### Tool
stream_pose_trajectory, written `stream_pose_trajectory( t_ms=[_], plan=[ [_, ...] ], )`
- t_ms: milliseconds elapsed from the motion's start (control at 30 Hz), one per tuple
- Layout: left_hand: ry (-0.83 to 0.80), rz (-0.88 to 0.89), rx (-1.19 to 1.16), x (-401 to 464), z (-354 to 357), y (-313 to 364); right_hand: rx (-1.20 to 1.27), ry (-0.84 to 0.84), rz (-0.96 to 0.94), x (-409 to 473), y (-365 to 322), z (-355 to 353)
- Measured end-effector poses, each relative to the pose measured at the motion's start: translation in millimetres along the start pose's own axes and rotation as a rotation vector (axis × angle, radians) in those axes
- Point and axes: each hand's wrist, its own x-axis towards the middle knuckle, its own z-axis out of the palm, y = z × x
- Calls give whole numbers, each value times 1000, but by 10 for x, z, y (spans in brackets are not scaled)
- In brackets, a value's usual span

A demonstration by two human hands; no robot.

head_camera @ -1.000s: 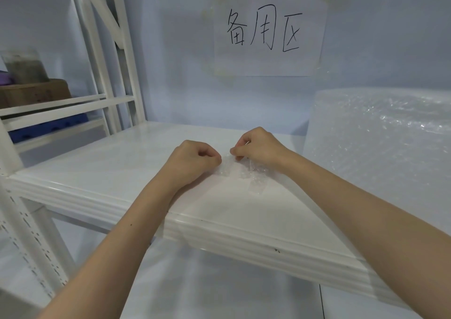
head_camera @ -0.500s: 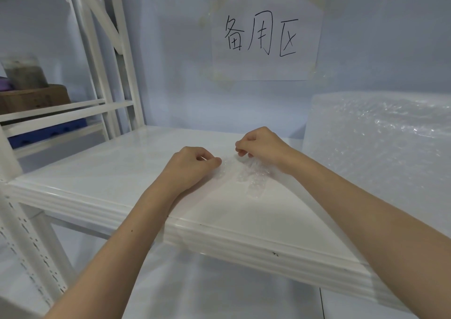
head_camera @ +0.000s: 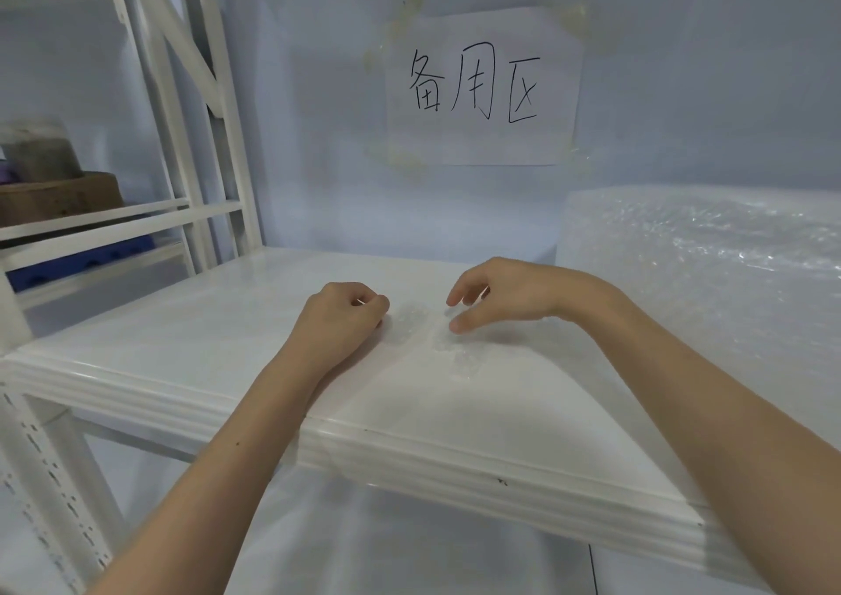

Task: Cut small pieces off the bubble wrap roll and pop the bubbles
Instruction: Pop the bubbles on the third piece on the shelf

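White metal shelving fills the corner, and the person stands at the front edge of a glossy white shelf (head_camera: 478,417) with both bare forearms reaching over it. A small clear piece of bubble wrap (head_camera: 437,337) lies flat on the shelf top between the hands — it is nearly see-through against the white, so its edges are hard to trace.

The left hand (head_camera: 339,317) is curled into a loose fist, knuckles up, with the thumb laid against the forefinger right at the piece's left edge; it looks like a pinch on that edge, though the wrap there is too faint to be sure. The right hand (head_camera: 500,294) hovers just above the piece's right side with fingers relaxed and slightly spread, the thumb pointing down towards the wrap, holding nothing that I can see.

Off to the right, the big bubble wrap roll (head_camera: 710,285) sits on the same shelf against the pale blue wall, its surface catching small glints of light — well apart from the cut piece.

On the wall behind hangs a paper sign (head_camera: 484,89) with three handwritten characters, fixed with yellowed tape at the corners. To the left, in the next bay of the rack, there is a brown cardboard box (head_camera: 59,198) with a blurred container on top of it, and something dark blue (head_camera: 77,262) below.
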Motion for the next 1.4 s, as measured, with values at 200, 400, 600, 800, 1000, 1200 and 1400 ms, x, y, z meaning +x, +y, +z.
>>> stream_pose_trajectory(
  t_ms=[200,400,600,800,1000,1200,1400],
  plan=[
    [47,-2,-20,-2,-3,12,-87,20,-30,57,4,88],
    [54,4,-21,-8,-13,9,-158,124,-32,35,23,47],
    [75,21,-25,15,-17,7,-328,175,11,-108,-30,-77],
    [108,47,-56,12,-15,20,-290,520,-40,-336,-27,-121],
    [113,203,-324,-27,24,303,292,714,-84,-282,-91,-75],
    [-123,293,-437,-65,265,551,797,589,-81,-193,-147,96],
    [-160,275,-520,-56,233,536,1032,483,-120,-163,-203,200]
  ],
)
